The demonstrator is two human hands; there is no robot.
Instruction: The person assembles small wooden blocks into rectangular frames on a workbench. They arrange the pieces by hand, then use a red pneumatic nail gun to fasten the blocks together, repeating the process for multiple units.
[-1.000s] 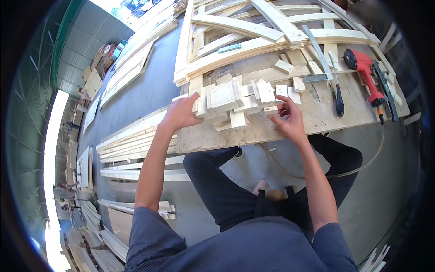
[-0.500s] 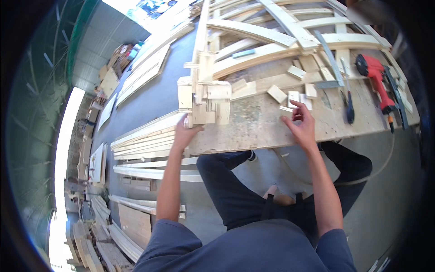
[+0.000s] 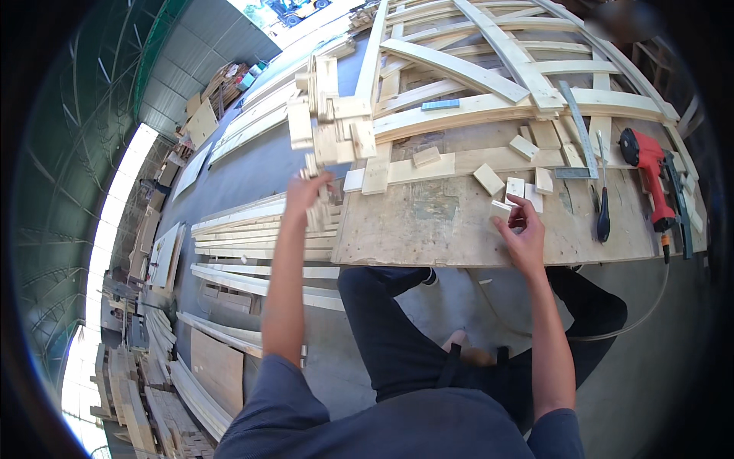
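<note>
Beyond the workbench's left end, my left hand [image 3: 307,191] is raised among blurred bits of wood, its fingers smeared by motion. Just past it, a loose cluster of pale wood blocks [image 3: 332,130] hangs off the bench edge; whether the hand touches any is unclear. Over the bench, my right hand [image 3: 524,233] pinches a small wood block [image 3: 501,209] between thumb and fingers. Several similar blocks, among them a tilted one [image 3: 488,180], lie just beyond that hand.
A red nail gun [image 3: 648,172] with a hose, a screwdriver [image 3: 603,206] and a metal square [image 3: 579,134] lie on the right of the workbench [image 3: 428,229]. Slatted wooden frames [image 3: 451,69] fill its far side. Long boards [image 3: 260,229] are on the floor to the left.
The block stack at the bench's left end has shifted left and away, off the edge, and come apart. My left hand moved up with it. My right hand has closed on a small block.
</note>
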